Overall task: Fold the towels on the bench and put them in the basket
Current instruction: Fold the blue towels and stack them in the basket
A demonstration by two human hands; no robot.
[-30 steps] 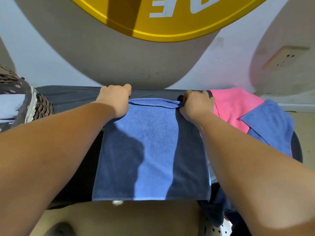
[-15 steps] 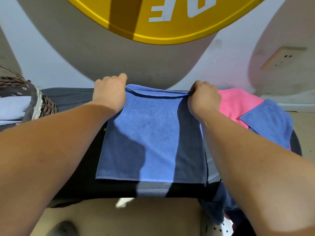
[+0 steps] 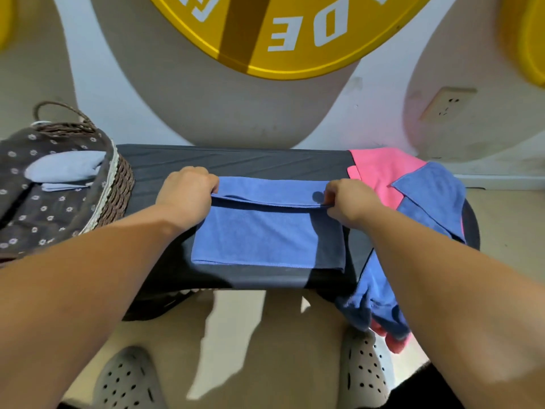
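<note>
Left hand [image 3: 187, 191] and right hand [image 3: 349, 200] pinch blue towel [image 3: 265, 237] at its 12 o'clock corners; uneven pull may skew the fold or snag pink towel [image 3: 380, 169] at 3 o'clock.

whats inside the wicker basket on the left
The brown wicker basket has a dark flower-print fabric liner. Pale blue folded towels lie inside on it. Whatever is beneath them, and the basket's bottom, is covered.

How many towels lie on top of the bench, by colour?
Blue: 2, middle towel and right towel
Pink: 1, pink towel
Total: 3
Blue hanging cloth at the right end may be separate; cannot tell.
</note>
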